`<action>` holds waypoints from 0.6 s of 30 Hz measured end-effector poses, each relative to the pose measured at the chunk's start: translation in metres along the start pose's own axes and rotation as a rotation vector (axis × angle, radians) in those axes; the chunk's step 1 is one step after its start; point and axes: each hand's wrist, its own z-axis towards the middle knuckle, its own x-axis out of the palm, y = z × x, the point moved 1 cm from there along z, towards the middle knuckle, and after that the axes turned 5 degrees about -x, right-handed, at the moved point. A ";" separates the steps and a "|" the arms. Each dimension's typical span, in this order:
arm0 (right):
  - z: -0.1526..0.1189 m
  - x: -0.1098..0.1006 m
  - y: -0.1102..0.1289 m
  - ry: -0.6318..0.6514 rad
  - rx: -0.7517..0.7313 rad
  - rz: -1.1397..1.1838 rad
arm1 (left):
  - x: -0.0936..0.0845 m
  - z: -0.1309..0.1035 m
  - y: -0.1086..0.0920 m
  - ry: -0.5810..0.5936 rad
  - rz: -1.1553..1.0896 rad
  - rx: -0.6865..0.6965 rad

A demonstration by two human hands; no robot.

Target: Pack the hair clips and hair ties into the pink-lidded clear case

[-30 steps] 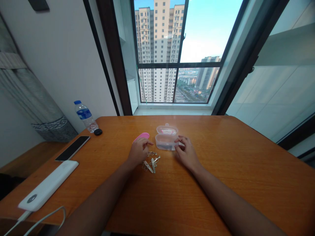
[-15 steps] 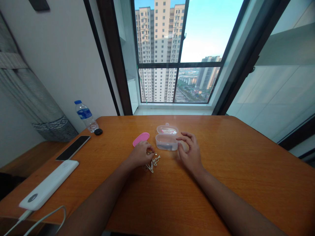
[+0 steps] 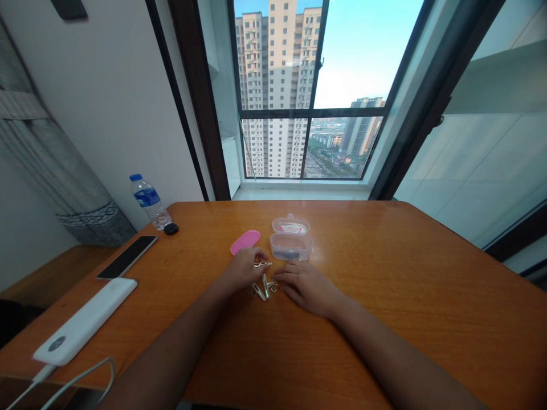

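Note:
Several silvery metal clips (image 3: 265,287) lie in a small group on the wooden table. My left hand (image 3: 245,267) is closed on one metal clip (image 3: 262,264), just above the group. From the right, my right hand (image 3: 305,286) reaches to the clips with its fingertips at their edge; its fingers are together, and what they grip is too small to make out. Behind the hands stands a clear plastic box (image 3: 291,247) with its lid (image 3: 290,225) folded back. A pink oval piece (image 3: 245,242) lies beyond my left hand.
On the left of the table (image 3: 405,256) are a white power bank (image 3: 88,320) with a cable, a black phone (image 3: 128,257), a water bottle (image 3: 150,200) and a small black round object (image 3: 170,229). A window is behind.
My right hand has moved from beside the clear box down and left to the clips, and its fingers have come together. My left hand has barely moved.

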 end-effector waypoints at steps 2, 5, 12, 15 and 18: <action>-0.002 0.000 -0.004 0.007 0.039 -0.011 | 0.000 0.001 -0.001 -0.024 -0.018 0.008; -0.006 0.000 -0.009 0.011 0.097 -0.001 | -0.002 0.001 -0.006 -0.056 -0.016 0.053; -0.009 0.002 -0.011 -0.029 0.145 0.111 | -0.005 -0.003 -0.016 -0.132 -0.038 0.100; -0.008 0.002 -0.008 -0.061 0.123 0.142 | -0.002 -0.004 -0.016 -0.159 -0.093 0.086; -0.007 0.002 -0.006 -0.111 0.118 0.178 | -0.001 -0.004 -0.017 -0.191 -0.172 0.088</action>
